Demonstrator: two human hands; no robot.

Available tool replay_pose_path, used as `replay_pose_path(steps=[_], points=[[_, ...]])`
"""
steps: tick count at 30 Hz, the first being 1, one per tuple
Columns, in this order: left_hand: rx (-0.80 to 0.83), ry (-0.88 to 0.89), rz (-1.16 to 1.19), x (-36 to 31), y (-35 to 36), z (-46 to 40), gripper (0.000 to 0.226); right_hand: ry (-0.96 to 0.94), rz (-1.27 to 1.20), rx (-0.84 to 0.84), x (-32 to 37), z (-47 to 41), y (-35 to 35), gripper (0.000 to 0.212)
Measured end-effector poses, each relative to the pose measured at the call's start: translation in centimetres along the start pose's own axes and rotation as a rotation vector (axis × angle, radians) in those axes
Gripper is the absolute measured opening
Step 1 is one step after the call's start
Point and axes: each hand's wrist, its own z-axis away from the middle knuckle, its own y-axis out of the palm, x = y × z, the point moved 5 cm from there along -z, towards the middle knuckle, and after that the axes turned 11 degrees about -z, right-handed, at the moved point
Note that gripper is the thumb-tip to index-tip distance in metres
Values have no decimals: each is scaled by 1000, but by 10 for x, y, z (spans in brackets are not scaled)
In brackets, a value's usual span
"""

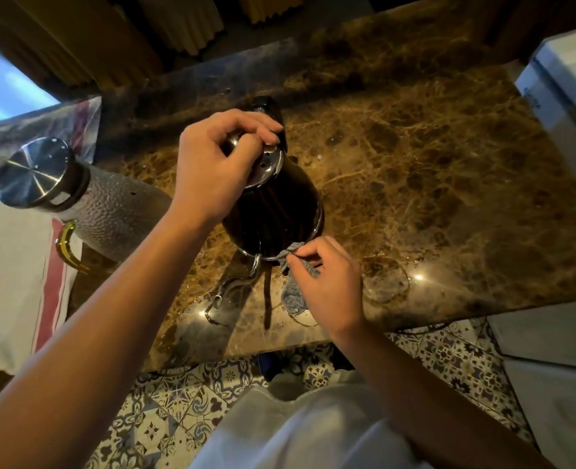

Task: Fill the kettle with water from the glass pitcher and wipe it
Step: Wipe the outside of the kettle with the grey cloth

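A dark ribbed kettle (280, 204) with a shiny metal lid and a thin curved spout stands on the brown marble counter (432, 170). My left hand (219, 164) rests on top of it, fingers closed on the lid knob. My right hand (327, 279) pinches a small grey cloth (293, 296) against the kettle's lower rim, beside the spout base. The textured glass pitcher (111, 211), with a steel lid and an amber handle, stands to the left, apart from both hands.
A white towel with red stripes (16, 272) lies under the pitcher at the left. A white appliance (567, 96) borders the counter on the right. The counter's near edge runs below my hands, with patterned floor tiles (178, 401) beneath.
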Motion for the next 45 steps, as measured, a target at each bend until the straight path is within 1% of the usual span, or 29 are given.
replay_pose_path(steps=[4,6,8,9,11,13,16,20,22,25,27,29,31,32,33,35,37,39,41,42,43,45], points=[[7,-8,23,-1,1,1,21,22,-3,15,5,4,6,10],[4,-2,23,-2,0,2,21,46,-48,-40,10,3,-2,9],[3,3,20,-3,-1,1,21,34,-92,-105,15,-4,-11,7],[5,1,23,-3,-1,1,21,20,-98,-111,17,-9,-13,7],[7,1,20,-2,0,1,21,-27,-70,-89,18,-12,-11,7],[1,10,7,-3,0,2,20,-65,-30,-68,16,-6,-3,12],[-2,13,12,-3,-1,1,20,-64,-7,-47,13,8,14,16],[-3,6,12,-3,-1,2,20,-64,19,62,14,19,32,10],[0,7,8,-3,-1,2,20,-61,46,121,15,23,36,11],[4,13,0,-3,-1,2,20,-49,54,152,18,23,30,11],[13,18,-5,-3,-1,2,20,-9,34,121,21,20,18,10],[18,20,-3,-4,-1,2,19,109,-32,49,21,10,-2,8],[30,20,-3,-4,-2,1,18,233,-146,-12,20,-7,-21,1],[42,19,0,-4,-2,1,18,245,-180,-43,23,-19,-28,8],[54,20,4,-4,-2,1,17,215,-184,-69,27,-32,-35,12],[82,21,12,-4,-2,0,17,123,-160,-107,37,-59,-44,12],[114,20,23,-5,-2,0,17,90,-132,-112,38,-87,-44,15],[143,32,43,-6,-4,1,16,83,-50,-76,35,-116,-41,30],[169,74,38,-9,-5,2,11,95,-2,12,37,-145,-34,50],[179,100,11,-12,-6,2,11,105,1,76,40,-158,-29,57],[183,121,-33,-14,-6,2,18,105,-5,154,44,-170,-22,60],[176,152,-164,-15,-9,1,38,90,-33,329,50,-185,-7,54]])
